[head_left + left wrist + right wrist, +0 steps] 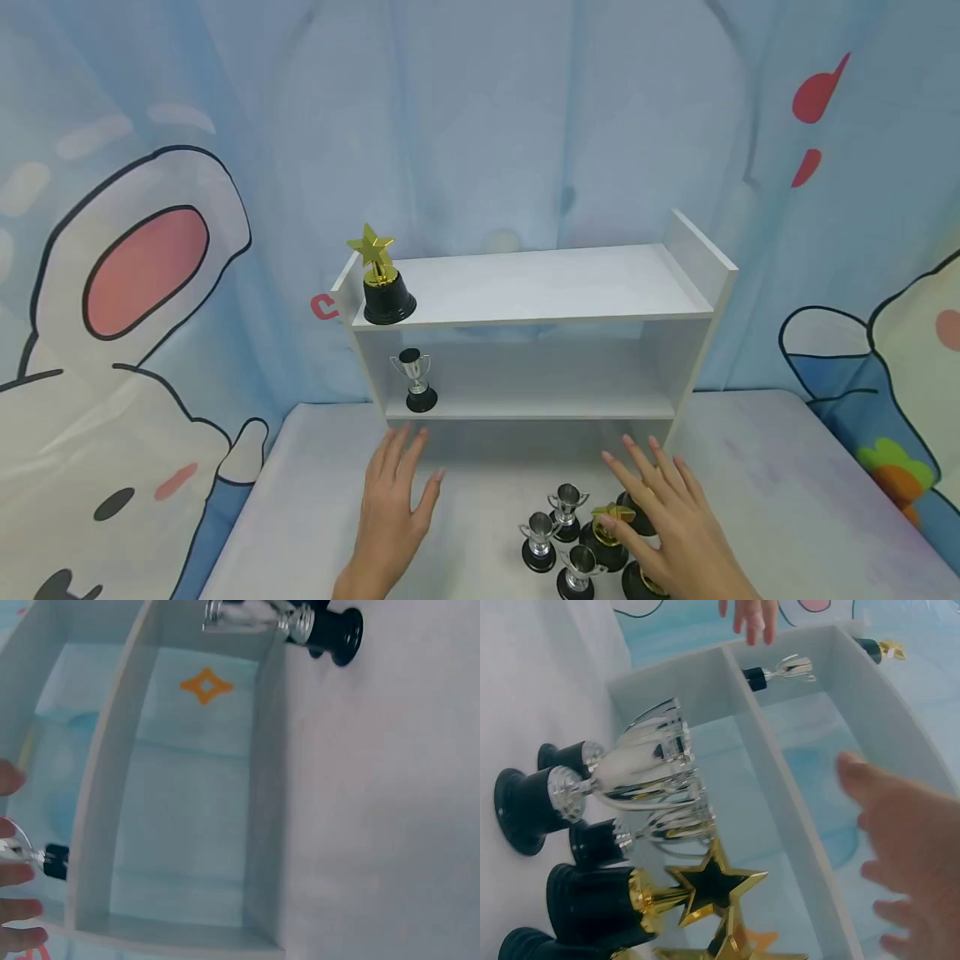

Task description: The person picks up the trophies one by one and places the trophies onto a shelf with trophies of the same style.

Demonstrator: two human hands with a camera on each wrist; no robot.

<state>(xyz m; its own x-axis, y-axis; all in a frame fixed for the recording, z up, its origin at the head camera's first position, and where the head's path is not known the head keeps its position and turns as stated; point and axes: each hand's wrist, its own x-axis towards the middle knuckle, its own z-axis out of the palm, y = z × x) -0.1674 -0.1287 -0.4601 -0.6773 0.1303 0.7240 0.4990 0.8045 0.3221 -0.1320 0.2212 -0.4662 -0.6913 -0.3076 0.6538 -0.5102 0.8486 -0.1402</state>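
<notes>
Silver or gold, nothing is gripped: the fingers of the left hand (390, 517) are extended and slightly parted in front of the white shelf unit (705, 271), while those of the right hand (671, 525) are spread wide, with no hold on anything. Nearest the right hand, on the surface (465, 533), three silver cups (538, 542) and a gold star trophy (603, 546) are grouped; two more black bases (633, 582) are partly covered by that hand. Farther off, a fourth cup (417, 383) is stood at the left end of the lower board (540, 402), and a second star trophy (384, 292) at the left end of the top board (540, 283). Shelving seems only begun: two pieces are placed, the group is left. Cups and stars are seen upright, long axes vertical, cup mouths and stars uppermost.
</notes>
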